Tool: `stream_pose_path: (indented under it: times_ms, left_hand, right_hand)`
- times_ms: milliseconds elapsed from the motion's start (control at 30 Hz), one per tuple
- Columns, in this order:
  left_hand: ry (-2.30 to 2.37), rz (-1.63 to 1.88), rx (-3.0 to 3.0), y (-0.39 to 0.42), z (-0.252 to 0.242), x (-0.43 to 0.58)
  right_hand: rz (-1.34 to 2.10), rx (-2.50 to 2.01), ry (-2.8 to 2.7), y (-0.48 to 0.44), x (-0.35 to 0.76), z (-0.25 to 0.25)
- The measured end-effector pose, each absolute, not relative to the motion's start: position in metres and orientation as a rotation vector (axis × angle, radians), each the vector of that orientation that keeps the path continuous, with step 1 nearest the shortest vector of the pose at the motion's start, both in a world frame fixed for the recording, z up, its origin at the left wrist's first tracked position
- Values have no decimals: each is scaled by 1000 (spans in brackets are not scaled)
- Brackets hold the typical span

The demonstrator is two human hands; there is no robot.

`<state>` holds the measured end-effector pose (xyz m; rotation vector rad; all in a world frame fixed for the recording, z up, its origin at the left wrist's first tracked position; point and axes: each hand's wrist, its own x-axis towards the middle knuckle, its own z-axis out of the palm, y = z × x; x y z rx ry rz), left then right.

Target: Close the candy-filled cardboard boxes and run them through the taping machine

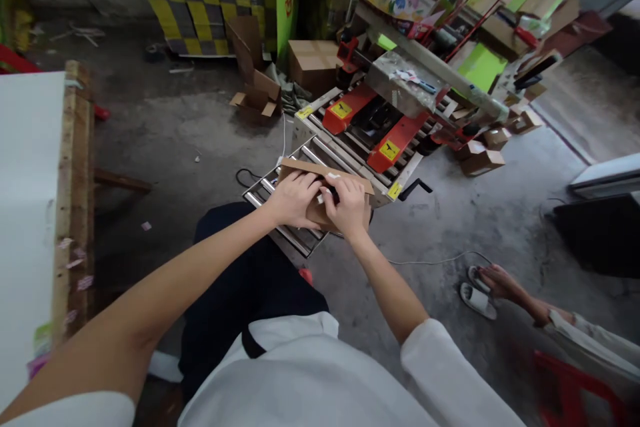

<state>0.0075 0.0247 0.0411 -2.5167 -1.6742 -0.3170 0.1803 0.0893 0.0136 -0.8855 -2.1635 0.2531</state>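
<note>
A small brown cardboard box [323, 215] rests on the metal rollers of a short conveyor [256, 199], one long flap standing up along its far edge. My left hand [295, 199] lies over the left part of the box, fingers bent over the top and thumb down its near side. Curled on the right part is my right hand [347, 203], its thumb and fingers closing at the top edge. Between the hands show a dark gap and small white bits, too small to name. What lies inside the box is hidden.
Beyond the rollers stands a carton-sealing machine [395, 83] with red side guides. An open carton [257, 97] and a closed carton [315, 60] sit behind. A white-topped table [30, 213] is at left. At right, a person's sandalled feet [483, 287] show, near a red stool [575, 387].
</note>
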Motion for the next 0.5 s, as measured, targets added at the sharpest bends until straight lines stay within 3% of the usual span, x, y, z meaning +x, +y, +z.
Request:
stream_pose_path:
  times_ms: [167, 400, 500]
  left_hand:
    - [-1796, -500, -2237, -1, 35, 10]
    - [-1753, 101, -2506, 50, 72, -1]
    - [-1703, 103, -2535, 55, 74, -5]
  right_hand:
    - [132, -874, -2264, 90, 179, 10]
    - [160, -849, -2435, 96, 177, 19]
    - [199, -869, -2396, 83, 184, 14]
